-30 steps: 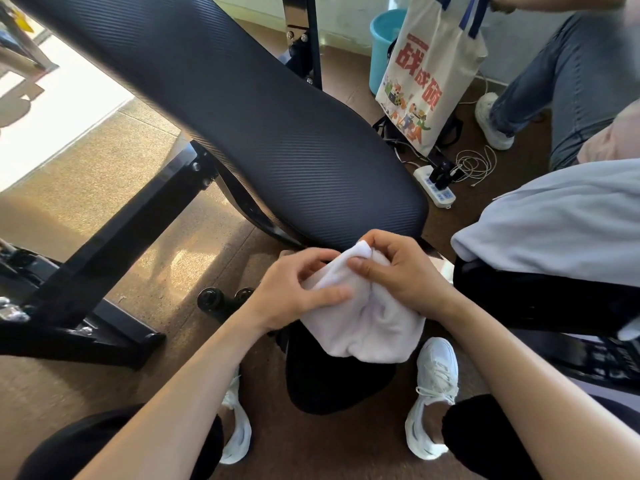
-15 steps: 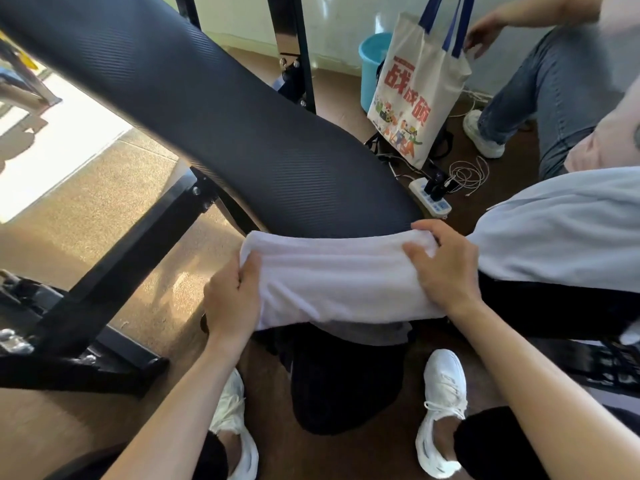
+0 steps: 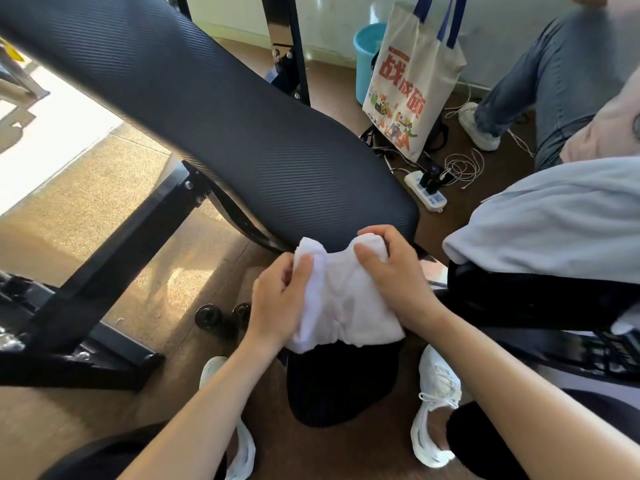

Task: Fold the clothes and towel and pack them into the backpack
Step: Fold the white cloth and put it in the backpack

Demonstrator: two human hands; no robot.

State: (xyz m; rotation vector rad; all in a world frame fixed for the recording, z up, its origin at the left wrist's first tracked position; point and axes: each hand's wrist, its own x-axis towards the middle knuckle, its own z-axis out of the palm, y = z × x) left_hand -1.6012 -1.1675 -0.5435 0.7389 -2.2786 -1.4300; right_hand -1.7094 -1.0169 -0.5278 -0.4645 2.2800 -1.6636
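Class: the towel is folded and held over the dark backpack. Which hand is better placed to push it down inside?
Probably the right hand: it wraps the top of the white towel and lies over its bulk, above the backpack. The left hand only pinches the side edge.
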